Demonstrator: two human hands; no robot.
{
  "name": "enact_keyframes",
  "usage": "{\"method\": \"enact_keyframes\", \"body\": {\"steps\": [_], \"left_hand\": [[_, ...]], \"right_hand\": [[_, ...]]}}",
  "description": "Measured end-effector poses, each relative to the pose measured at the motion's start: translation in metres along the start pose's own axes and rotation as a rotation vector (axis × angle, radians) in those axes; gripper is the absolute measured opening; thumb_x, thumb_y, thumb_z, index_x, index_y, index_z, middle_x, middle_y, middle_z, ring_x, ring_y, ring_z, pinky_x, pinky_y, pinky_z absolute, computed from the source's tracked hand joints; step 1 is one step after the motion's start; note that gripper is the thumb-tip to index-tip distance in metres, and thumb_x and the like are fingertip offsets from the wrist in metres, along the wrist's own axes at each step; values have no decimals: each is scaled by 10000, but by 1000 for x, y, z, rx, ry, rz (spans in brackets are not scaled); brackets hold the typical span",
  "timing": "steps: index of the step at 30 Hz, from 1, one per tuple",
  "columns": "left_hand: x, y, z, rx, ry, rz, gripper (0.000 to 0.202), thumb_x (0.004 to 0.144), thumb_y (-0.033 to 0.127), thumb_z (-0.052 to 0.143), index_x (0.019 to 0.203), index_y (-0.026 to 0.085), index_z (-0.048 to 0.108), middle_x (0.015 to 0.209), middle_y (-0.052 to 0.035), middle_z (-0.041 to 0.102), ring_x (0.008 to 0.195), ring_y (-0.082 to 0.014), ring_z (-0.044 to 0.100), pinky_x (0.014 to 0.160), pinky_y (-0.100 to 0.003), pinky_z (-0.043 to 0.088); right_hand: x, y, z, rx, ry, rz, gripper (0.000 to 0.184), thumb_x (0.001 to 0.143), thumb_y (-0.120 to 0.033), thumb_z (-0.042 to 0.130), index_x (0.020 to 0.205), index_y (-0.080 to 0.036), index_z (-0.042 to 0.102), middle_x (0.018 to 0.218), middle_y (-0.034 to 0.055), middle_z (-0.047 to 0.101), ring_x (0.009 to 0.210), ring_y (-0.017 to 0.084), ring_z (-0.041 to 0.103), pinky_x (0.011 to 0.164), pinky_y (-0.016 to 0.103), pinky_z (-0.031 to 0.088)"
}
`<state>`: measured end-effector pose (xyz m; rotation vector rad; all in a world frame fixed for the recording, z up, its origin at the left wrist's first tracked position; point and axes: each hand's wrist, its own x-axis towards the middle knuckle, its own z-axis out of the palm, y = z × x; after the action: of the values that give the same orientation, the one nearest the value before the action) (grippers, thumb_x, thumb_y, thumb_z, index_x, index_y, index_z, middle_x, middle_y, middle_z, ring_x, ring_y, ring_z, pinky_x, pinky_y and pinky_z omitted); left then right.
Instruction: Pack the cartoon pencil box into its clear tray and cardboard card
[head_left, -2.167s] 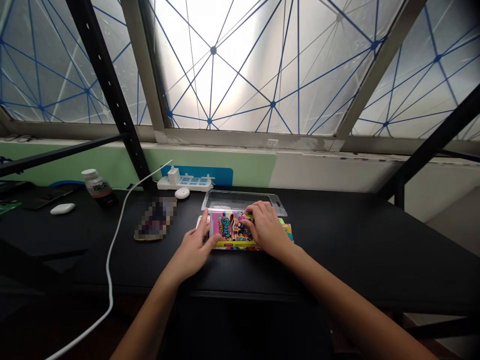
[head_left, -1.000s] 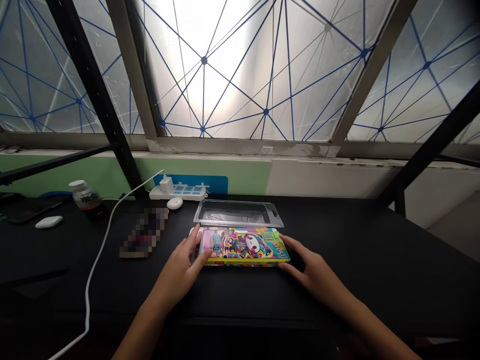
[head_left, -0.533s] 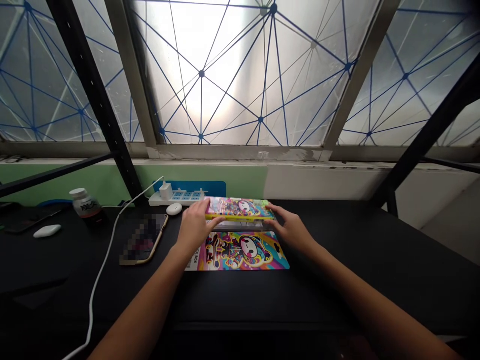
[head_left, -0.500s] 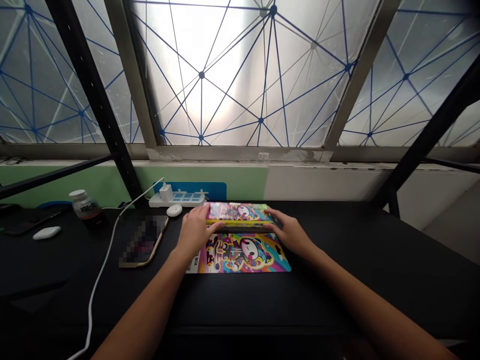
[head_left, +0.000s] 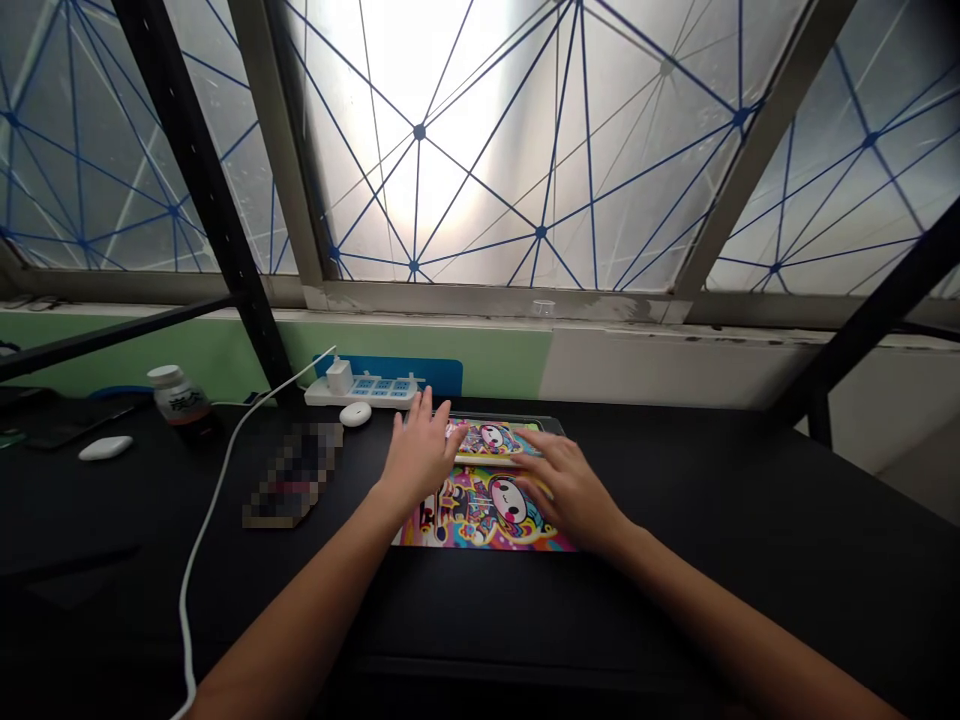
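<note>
Glossy oblong box [head_left: 491, 437]; flat printed card [head_left: 476, 510] on its near side; hands [head_left: 421, 450] with fingers spread

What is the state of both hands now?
Left hand: open, at the left end of the colourful box.
Right hand: open, at the box's right end.

We had free counter [head_left: 780, 510] in front of the printed card [head_left: 480, 535] and far to its right, while leftward the phone [head_left: 292, 485] and then the white cable [head_left: 182, 610] barred passage, and the power strip [head_left: 379, 390] blocked the back left.
</note>
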<state>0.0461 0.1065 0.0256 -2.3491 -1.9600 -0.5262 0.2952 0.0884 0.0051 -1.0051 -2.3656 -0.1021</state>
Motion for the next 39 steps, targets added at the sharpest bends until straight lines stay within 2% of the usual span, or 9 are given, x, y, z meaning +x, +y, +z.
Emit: {"method": "enact_keyframes", "body": {"steps": [4,8,11,15,17,24,29,34,39], "left_hand": [[21,15,7,-15,-90,60,694,1015,614,218,1546,184,340,1667,-158,153,1536,-340,106,1162,-577,240],[34,9,19,-23,-191,86,752,982,674,248,1540,185,368,1635,-163,261,1519,-370,171,1156,-604,227],[36,-6,23,-8,-190,76,754,986,659,236,1541,169,373,1626,-166,284,1513,-364,199,1167,-600,198],[32,-22,24,20,-166,43,751,995,643,182,1558,174,346,1634,-159,267,1516,-356,194,1172,-604,177],[30,-26,26,26,-163,45,755,992,656,162,1567,197,329,1642,-135,255,1523,-338,179,1182,-587,169],[28,-34,29,19,-174,68,762,978,695,176,1570,239,328,1643,-117,250,1524,-342,173,1176,-586,190],[28,-34,27,23,-170,75,723,996,652,191,1568,234,333,1633,-148,271,1516,-363,191,1159,-609,197],[27,-31,26,24,-166,72,713,1003,634,206,1557,213,359,1624,-164,292,1512,-367,203,1156,-605,203],[25,-30,22,0,-170,80,687,1000,626,251,1548,233,378,1623,-171,288,1508,-389,202,1150,-617,196]], "right_hand": [[2,-36,4,112,-280,-136,530,990,-520,491,1380,-171,572,1522,146,488,1421,297,410,1156,476,333],[-1,-46,3,236,-564,-29,868,926,-680,492,1597,-200,225,1644,127,256,1520,339,171,1215,545,175],[-9,-42,-7,263,-630,32,852,915,-694,499,1596,-266,221,1661,92,214,1517,354,175,1212,573,138],[-17,-31,-18,226,-553,111,606,929,-605,556,1438,-279,509,1550,95,451,1386,345,410,1146,546,283],[-18,-25,-16,171,-461,193,482,956,-523,555,1342,-235,574,1428,127,546,1268,330,496,1065,514,375],[-13,-19,0,15,-310,326,239,966,-436,559,978,-200,592,1059,105,603,957,280,540,825,436,454],[-15,-23,0,-10,-262,297,336,943,-467,600,1163,-219,548,1144,106,582,1020,292,515,868,444,436],[-16,-27,1,-11,-242,318,222,956,-445,581,934,-227,546,1015,72,585,913,254,525,810,400,430],[-12,-33,-8,85,-238,351,280,946,-506,562,942,-231,508,905,54,627,808,226,560,705,340,415]]}}
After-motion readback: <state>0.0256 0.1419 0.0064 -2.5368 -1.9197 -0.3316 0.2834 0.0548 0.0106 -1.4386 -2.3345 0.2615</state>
